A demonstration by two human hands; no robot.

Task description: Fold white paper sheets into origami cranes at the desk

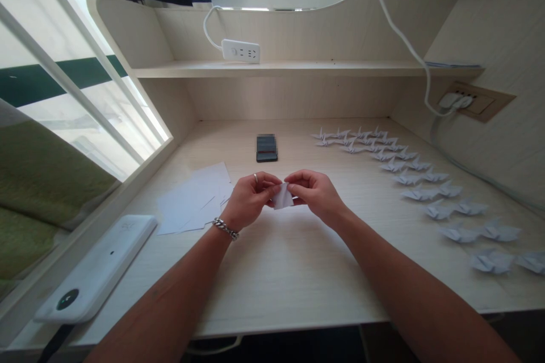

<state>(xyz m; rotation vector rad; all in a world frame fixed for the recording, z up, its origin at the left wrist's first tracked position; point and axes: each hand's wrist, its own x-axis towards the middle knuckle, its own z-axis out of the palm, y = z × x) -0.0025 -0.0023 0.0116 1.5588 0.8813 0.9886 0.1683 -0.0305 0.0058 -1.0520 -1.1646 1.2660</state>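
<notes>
A small folded piece of white paper (283,197) is held up over the middle of the desk, pinched from both sides. My left hand (252,195), with a ring and a chain bracelet, grips its left edge between thumb and fingers. On the other side my right hand (317,193) pinches its upper right edge. The fingers partly cover the paper, so its full shape is hidden. Flat white paper sheets (191,198) lie in a loose pile left of my left hand. Folded paper cranes (394,165) stand in rows to the right.
A dark phone (267,148) lies behind my hands. At the front left sits a white power bank (100,266) with a black cable. A white power strip (240,51) rests on the shelf (298,70). A white cord (400,28) hangs to the wall socket (481,101) at right.
</notes>
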